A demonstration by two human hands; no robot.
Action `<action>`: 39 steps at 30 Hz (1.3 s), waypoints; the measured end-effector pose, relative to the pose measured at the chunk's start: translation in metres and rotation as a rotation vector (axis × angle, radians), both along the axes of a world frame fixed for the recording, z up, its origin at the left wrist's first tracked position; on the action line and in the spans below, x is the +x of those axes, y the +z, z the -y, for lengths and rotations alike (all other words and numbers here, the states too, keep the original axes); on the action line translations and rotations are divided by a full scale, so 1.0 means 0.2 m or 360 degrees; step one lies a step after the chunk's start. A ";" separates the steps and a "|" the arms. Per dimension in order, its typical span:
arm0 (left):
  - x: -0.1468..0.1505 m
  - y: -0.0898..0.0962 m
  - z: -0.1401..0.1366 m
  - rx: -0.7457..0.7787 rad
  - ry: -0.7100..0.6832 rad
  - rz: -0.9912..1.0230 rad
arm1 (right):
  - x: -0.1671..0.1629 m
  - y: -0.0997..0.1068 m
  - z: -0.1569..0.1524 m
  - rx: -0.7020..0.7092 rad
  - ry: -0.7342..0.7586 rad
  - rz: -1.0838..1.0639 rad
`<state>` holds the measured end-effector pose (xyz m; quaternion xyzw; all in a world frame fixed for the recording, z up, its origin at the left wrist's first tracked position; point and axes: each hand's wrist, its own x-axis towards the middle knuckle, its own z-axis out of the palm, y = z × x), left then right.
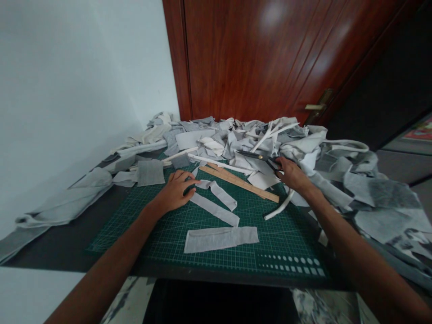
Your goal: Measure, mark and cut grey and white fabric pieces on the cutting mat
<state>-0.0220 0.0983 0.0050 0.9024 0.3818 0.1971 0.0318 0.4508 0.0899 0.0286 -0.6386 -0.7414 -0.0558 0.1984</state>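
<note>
My left hand (178,190) lies on the green cutting mat (162,245), thumb and forefinger apart. Its fingertips are at the near ends of a crumpled grey fabric strip (221,194) and a straighter strip (216,210). Closer to me, a wider, folded grey fabric piece (221,238) rests on the mat. My right hand (292,174) grips black scissors (259,157) by the handles, blades pointing left over the scrap pile. Between the hands lies a wooden ruler (241,183), set at a slant. A white cord (280,209) curves out below my right hand.
Grey and white fabric scraps (232,137) are heaped along the back and right of the dark table (77,245). Long fabric pieces (84,193) line the left edge. Beyond stand a white wall (84,67) and a brown wooden door (243,58).
</note>
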 end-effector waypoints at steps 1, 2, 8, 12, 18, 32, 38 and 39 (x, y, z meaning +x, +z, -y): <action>0.00 0.01 0.01 0.0009 0.0011 -0.0004 | 0.00 -0.02 -0.03 0.0019 0.0061 -0.0022; 0.01 0.01 0.01 0.0011 0.0015 -0.0002 | 0.00 -0.05 -0.05 0.0026 0.0096 -0.0030; 0.07 0.06 0.09 -0.0143 -0.0367 -0.0013 | -0.08 -0.09 0.00 -0.0004 0.0036 0.0011; 0.13 0.04 0.13 -0.0164 -0.0585 -0.0073 | -0.20 -0.01 0.14 0.0126 0.0238 -0.0058; 0.21 0.03 0.17 -0.0088 -0.0649 -0.0108 | -0.36 -0.03 0.26 0.0003 0.0622 -0.0060; 0.11 0.05 0.04 -0.0182 -0.0345 -0.0093 | -0.40 -0.12 0.25 -0.0162 0.0489 0.0065; -0.12 0.04 -0.04 0.0005 0.0150 -0.0118 | -0.41 -0.12 0.26 -0.0187 0.0434 0.0042; -0.15 0.06 -0.05 0.0071 0.0266 -0.0117 | -0.41 -0.12 0.26 -0.0190 0.0427 0.0036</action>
